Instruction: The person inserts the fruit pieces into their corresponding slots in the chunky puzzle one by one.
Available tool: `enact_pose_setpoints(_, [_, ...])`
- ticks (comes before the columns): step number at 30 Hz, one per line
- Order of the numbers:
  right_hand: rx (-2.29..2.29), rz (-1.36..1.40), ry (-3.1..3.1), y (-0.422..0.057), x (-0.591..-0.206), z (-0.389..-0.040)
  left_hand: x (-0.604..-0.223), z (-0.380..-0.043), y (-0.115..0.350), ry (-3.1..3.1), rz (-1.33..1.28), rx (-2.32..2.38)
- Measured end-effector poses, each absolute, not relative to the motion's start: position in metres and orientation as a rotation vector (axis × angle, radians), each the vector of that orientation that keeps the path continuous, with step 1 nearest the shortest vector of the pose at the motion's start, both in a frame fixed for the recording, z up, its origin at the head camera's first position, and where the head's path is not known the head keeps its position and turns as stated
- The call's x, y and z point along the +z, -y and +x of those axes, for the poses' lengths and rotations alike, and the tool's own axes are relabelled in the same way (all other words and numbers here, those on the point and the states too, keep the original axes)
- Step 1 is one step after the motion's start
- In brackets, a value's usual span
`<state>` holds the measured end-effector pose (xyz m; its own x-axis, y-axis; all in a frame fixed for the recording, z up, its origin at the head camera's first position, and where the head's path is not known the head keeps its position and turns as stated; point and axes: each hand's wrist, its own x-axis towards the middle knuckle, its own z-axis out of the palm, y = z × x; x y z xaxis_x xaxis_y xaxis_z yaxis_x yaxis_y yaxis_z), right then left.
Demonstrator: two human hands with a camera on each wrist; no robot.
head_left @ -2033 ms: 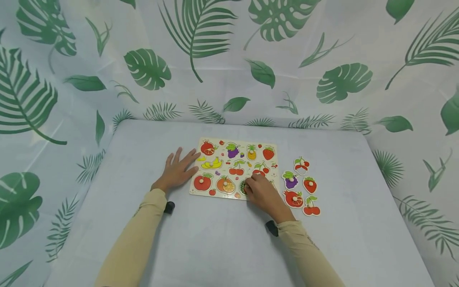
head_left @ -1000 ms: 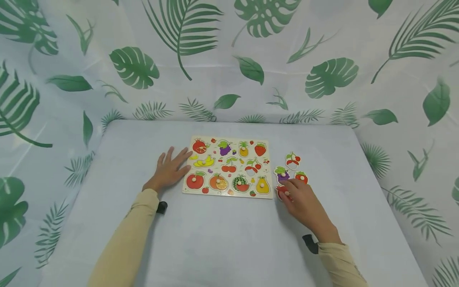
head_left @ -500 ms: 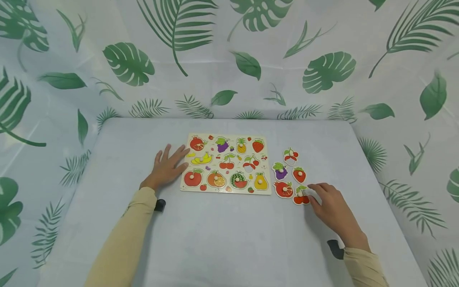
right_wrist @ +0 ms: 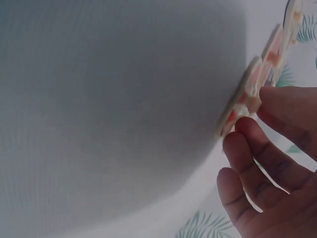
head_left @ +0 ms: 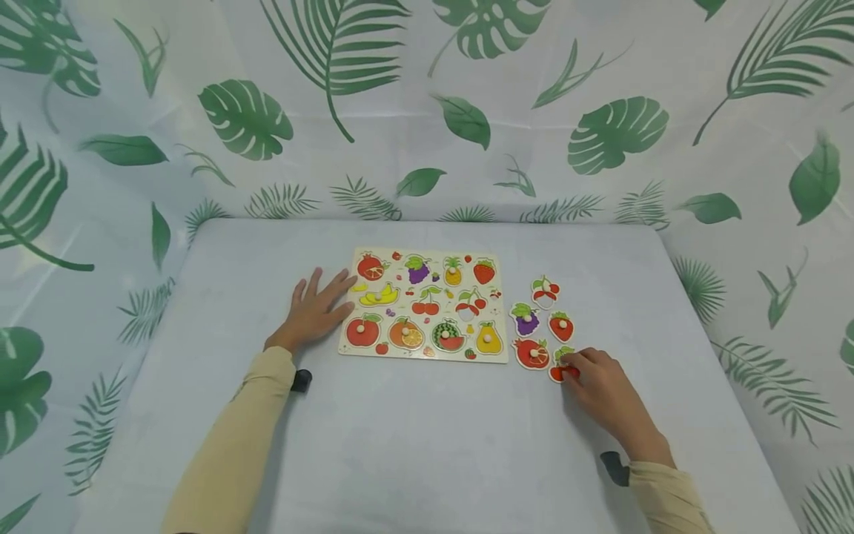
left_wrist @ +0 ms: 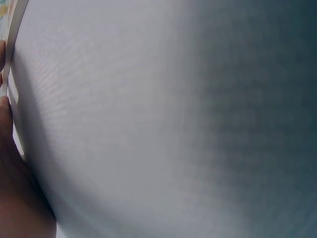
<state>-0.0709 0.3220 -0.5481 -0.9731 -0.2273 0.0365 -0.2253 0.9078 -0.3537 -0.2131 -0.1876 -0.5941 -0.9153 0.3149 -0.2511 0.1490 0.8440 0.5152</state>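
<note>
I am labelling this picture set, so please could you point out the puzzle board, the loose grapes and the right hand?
puzzle board (head_left: 448, 307): head view, bare part near its middle
loose grapes (head_left: 523, 325): head view, purple fruit
right hand (head_left: 603, 382): head view, back of hand

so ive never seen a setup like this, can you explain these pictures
There's no machine, just a person's left hand and right hand, both bare. The wide picture is from a head camera; the close ones from one on each wrist. On the table lies a fruit puzzle board, with five loose pieces to its right: grape piece, strawberry piece, pomegranate piece, red-and-white piece and cherry piece. The left hand rests on the board's edge. The right hand appears to pinch the cherry piece's knob.
</note>
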Motion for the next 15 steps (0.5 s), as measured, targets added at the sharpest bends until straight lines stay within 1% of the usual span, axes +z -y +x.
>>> enact_pose_setpoints(15, [-0.608,-0.407,-3.109,-0.3159,-0.557,-0.0757,-0.5923,-0.2126,0.1864,-2.695,0.365,0.723])
